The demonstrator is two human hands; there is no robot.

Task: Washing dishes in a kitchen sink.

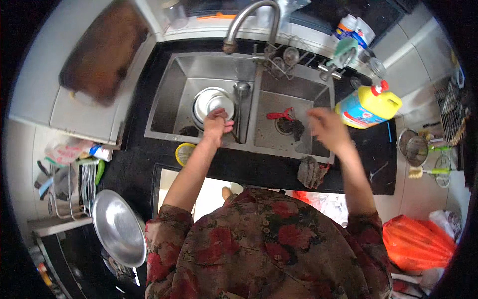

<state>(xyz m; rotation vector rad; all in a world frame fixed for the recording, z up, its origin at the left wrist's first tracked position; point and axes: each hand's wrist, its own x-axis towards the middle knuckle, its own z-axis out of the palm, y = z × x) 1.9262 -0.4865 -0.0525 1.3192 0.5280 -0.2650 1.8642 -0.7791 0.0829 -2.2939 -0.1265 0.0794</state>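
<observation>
My left hand [217, 126] is over the left basin of a steel double sink [256, 112], above stacked white bowls [213, 98]; its fingers are partly spread and nothing shows in it. A steel ladle [242, 88] leans beside the bowls. My right hand [328, 129], blurred by motion, hovers over the right edge of the right basin; whether it holds anything is unclear. In that basin lie a red peeler [280, 114] and a dark scrap [297, 129] by the drain. A grey cloth [310, 172] lies on the front counter edge.
A curved faucet [244, 18] arches over the sink. A yellow detergent bottle [384, 104] stands at right, near a wire rack [295, 56] with glasses. A steel bowl [119, 228] is at lower left. A round yellow-rimmed item [184, 154] sits by the left basin.
</observation>
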